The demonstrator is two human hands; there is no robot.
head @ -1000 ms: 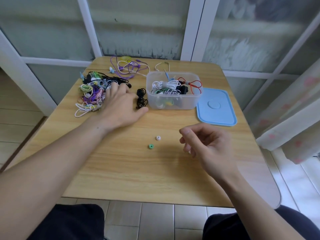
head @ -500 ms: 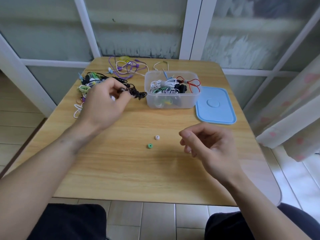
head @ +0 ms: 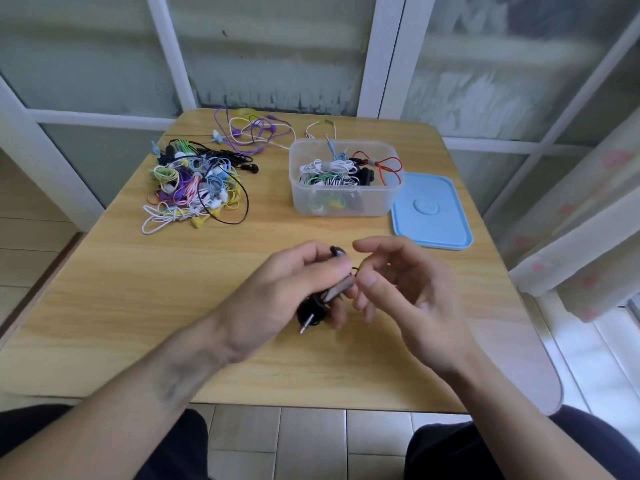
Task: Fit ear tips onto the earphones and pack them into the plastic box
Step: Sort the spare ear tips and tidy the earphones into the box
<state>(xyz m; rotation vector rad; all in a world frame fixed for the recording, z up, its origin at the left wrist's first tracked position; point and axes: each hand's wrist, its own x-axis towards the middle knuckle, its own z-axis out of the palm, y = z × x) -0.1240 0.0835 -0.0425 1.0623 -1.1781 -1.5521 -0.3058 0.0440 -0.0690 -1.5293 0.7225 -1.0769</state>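
Table (head: pixel 121 306) of light wood stands before frosted windows. We see 1 clear plastic box (head: pixel 343 202) holding coiled earphones. Our left hand (head: pixel 277 299) grips black earphones (head: pixel 311 311); right hand (head: pixel 405 289) half-open beside.

black earphones (head: pixel 313 311), light-blue lid (head: pixel 431 211), wood-grain table (head: pixel 138 306)

One desk (head: pixel 138 306). One clear plastic box (head: pixel 346 202), far centre-right, several bundled earphones inside, exact count unclear. One blue lid (head: pixel 433 213), just right of box. One heap of tangled coloured earphones (head: pixel 194 188), far left, too tangled to count. One looser purple-and-white cable tangle (head: pixel 256 131) at far edge. One black coiled earphone (head: pixel 313 311), near centre. Two hands: left hand (head: pixel 277 296), right hand (head: pixel 408 289)
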